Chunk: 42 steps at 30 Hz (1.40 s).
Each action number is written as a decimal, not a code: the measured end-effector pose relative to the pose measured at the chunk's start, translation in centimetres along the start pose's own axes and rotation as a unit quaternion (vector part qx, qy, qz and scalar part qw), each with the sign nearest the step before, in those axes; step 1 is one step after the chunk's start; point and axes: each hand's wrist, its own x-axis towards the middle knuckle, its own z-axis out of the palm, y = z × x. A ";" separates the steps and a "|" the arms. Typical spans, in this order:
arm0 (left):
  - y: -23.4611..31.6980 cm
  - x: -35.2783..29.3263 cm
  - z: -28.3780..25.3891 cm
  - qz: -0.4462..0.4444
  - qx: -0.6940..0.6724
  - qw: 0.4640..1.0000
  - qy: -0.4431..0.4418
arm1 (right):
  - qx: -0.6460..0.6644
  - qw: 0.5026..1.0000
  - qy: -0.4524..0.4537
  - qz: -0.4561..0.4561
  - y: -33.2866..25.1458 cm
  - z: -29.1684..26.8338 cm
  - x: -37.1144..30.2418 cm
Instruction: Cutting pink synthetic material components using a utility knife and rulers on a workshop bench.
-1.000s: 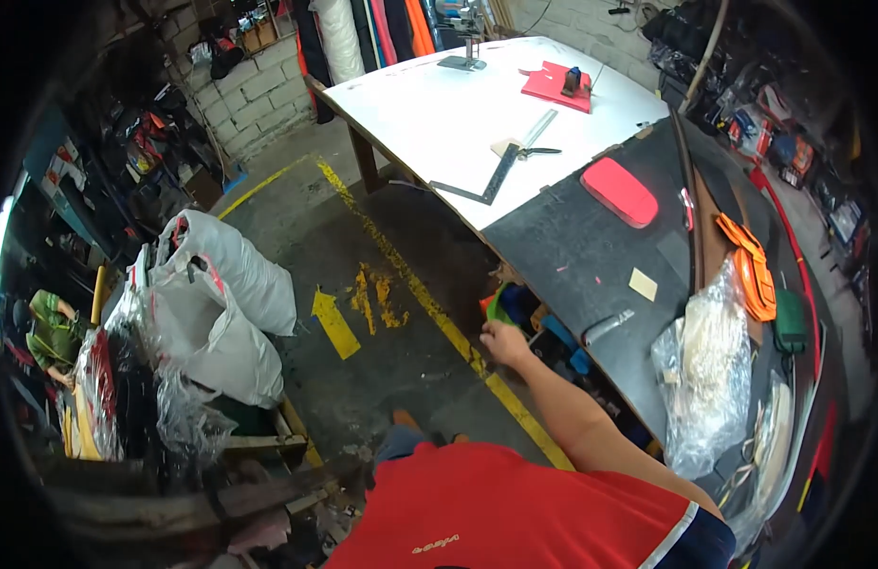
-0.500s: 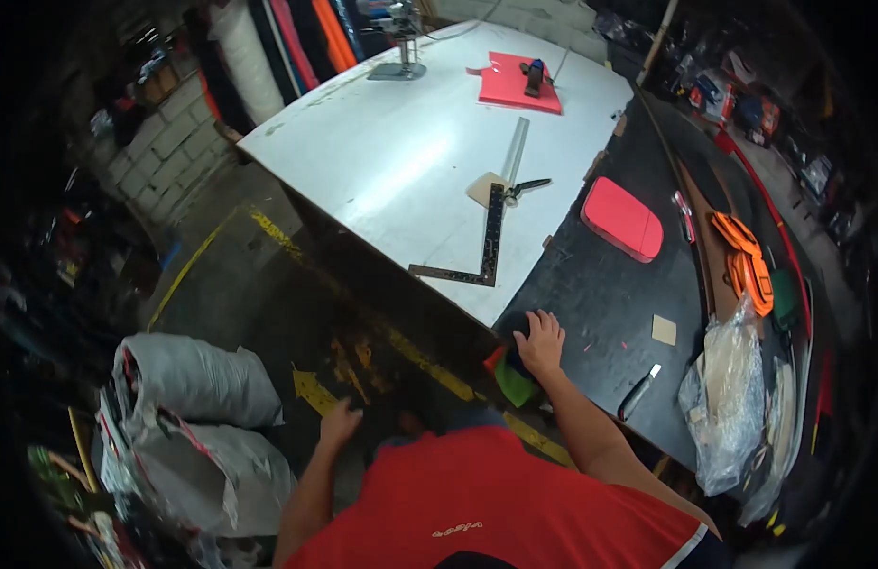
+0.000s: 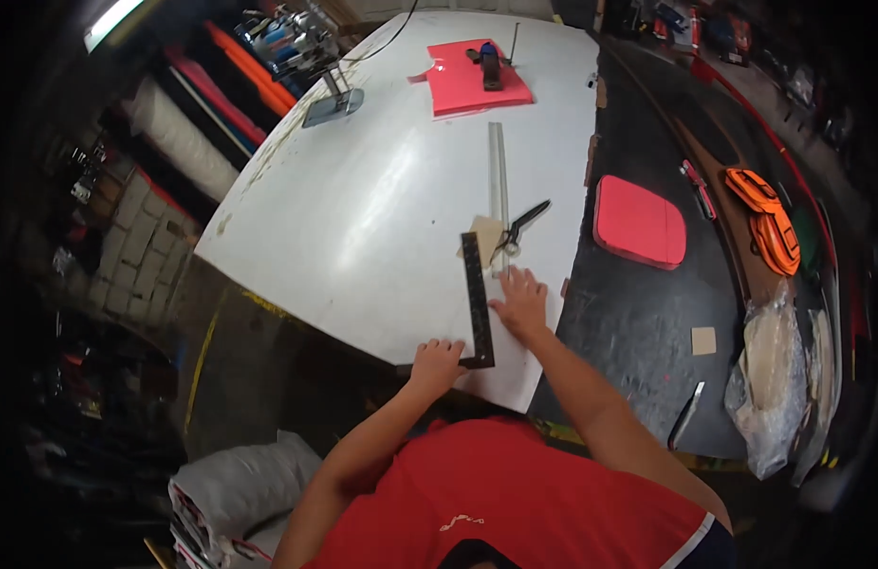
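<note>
A dark metal carpenter's square lies near the white table's front edge. My left hand rests over its short leg, fingers reaching past it and slightly apart. To the right of the long leg is my right hand, fingers spread, by the near end of a clear ruler; whether it touches the ruler I cannot tell. Just beyond that hand lie black-handled scissors, next to a beige piece partly under the square.
A dark tabletop adjoins the white table, with a red rounded pad, a beige square, a utility knife, an orange pouch and plastic-wrapped material. Red sheets and a cutting machine stand farther back.
My right hand has moved from the dark tabletop to the white table beside the ruler. My left hand has risen from beside my body onto the square. The view has shifted.
</note>
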 end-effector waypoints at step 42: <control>6.3 20.1 0.3 0.112 -0.317 0.939 -0.070 | 0.135 0.872 0.161 0.442 12.6 -16.1 -3.6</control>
